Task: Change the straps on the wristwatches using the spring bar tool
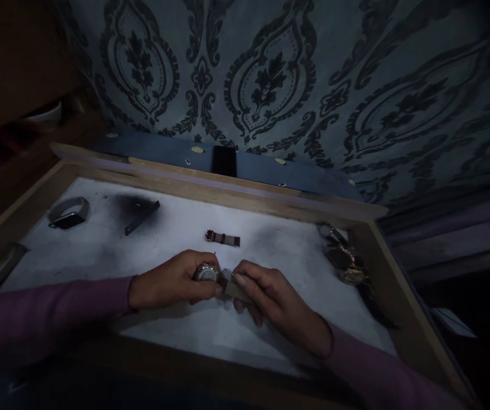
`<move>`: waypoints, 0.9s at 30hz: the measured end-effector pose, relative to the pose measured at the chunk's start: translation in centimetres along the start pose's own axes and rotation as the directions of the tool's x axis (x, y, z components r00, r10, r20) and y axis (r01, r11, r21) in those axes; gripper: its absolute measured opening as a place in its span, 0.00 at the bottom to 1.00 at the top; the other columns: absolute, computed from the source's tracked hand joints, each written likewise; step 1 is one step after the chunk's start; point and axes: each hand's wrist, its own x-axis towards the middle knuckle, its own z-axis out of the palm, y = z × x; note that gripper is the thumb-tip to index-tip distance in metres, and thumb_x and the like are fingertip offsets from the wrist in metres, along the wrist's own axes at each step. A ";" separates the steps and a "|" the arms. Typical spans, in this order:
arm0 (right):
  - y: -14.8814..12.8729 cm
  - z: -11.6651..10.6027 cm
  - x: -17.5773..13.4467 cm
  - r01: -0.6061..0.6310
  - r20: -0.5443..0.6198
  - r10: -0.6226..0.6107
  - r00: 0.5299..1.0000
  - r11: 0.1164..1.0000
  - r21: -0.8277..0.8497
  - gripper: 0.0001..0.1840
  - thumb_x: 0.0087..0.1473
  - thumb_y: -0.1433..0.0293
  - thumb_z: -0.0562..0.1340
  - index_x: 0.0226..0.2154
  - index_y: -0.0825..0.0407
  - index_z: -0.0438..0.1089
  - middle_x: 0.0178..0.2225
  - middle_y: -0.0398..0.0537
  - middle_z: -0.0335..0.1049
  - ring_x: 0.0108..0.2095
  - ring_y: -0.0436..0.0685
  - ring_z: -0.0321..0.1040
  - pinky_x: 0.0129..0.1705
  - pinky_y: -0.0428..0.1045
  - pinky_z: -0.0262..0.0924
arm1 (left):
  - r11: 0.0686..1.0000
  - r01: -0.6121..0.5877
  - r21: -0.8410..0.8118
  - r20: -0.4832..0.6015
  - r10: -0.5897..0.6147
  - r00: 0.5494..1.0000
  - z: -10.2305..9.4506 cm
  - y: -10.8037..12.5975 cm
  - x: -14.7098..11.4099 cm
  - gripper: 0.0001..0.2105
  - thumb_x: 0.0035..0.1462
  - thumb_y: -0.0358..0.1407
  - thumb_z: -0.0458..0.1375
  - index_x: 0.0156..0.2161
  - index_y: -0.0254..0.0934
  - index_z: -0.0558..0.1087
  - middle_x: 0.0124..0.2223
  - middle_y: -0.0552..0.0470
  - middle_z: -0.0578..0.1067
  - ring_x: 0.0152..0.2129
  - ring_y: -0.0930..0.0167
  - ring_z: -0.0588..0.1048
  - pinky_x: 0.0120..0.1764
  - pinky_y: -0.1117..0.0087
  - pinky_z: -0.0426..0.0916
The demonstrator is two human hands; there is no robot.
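My left hand (180, 278) is closed around a round metal watch case (206, 273), its face turned up between thumb and forefinger. Between the fingers of my right hand (273, 293) is a flat brownish-grey watch strap (237, 291), its end close to the side of the case. Whether strap and case are joined, I cannot make out. Just beyond both hands lies a short strap piece with a buckle (223, 237), dark red-brown at its ends and pale along the middle.
A shallow wooden tray (211, 179) with a white lining surrounds the work. Inside, a grey-banded watch (69, 213) and a thin dark bar (142, 217) lie left, several watches (347, 262) right. A dark phone-like object (224, 161) sits behind the tray, before a patterned wall.
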 end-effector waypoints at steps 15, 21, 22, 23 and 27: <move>-0.8 -0.3 -0.2 0.062 0.013 -0.061 0.998 0.986 -0.154 0.16 0.65 0.66 0.53 0.30 0.55 0.71 0.14 0.36 0.57 0.14 0.45 0.53 0.17 0.42 0.51 | 0.996 -0.033 0.084 -0.012 0.034 0.999 -0.1 0.5 -0.1 0.05 0.54 0.33 0.58 0.31 0.34 0.66 0.25 0.60 0.64 0.21 0.78 0.61 0.23 0.76 0.55; -0.7 -0.3 -0.1 0.067 0.008 -0.067 0.998 0.983 -0.169 0.17 0.65 0.65 0.53 0.30 0.55 0.71 0.16 0.38 0.59 0.15 0.45 0.53 0.18 0.43 0.51 | 0.989 -0.053 0.140 -0.032 0.058 0.998 0.0 0.5 -0.2 0.05 0.54 0.32 0.58 0.31 0.34 0.66 0.26 0.60 0.64 0.22 0.78 0.61 0.25 0.76 0.56; -0.7 -0.3 -0.1 0.065 0.005 -0.065 0.998 0.984 -0.168 0.17 0.65 0.65 0.53 0.30 0.55 0.71 0.17 0.38 0.60 0.15 0.45 0.53 0.18 0.43 0.50 | 0.988 -0.057 0.142 -0.030 0.062 0.998 -0.1 0.4 -0.2 0.05 0.54 0.33 0.59 0.31 0.34 0.66 0.26 0.59 0.64 0.23 0.78 0.61 0.25 0.76 0.56; -0.7 -0.3 -0.1 0.062 0.002 -0.062 0.998 0.984 -0.168 0.18 0.65 0.64 0.53 0.29 0.55 0.71 0.17 0.38 0.60 0.15 0.45 0.53 0.18 0.43 0.50 | 0.988 -0.062 0.141 -0.027 0.066 0.997 -0.1 0.4 -0.2 0.05 0.54 0.33 0.58 0.32 0.34 0.66 0.26 0.59 0.65 0.23 0.77 0.61 0.26 0.75 0.56; -0.7 -0.3 -0.1 0.046 0.004 -0.046 0.999 0.987 -0.157 0.18 0.64 0.64 0.54 0.29 0.55 0.71 0.15 0.37 0.58 0.15 0.45 0.53 0.18 0.42 0.50 | 0.988 -0.078 0.136 -0.024 0.082 0.996 -0.1 0.1 -0.1 0.05 0.55 0.33 0.58 0.32 0.34 0.67 0.27 0.60 0.65 0.23 0.77 0.62 0.26 0.75 0.56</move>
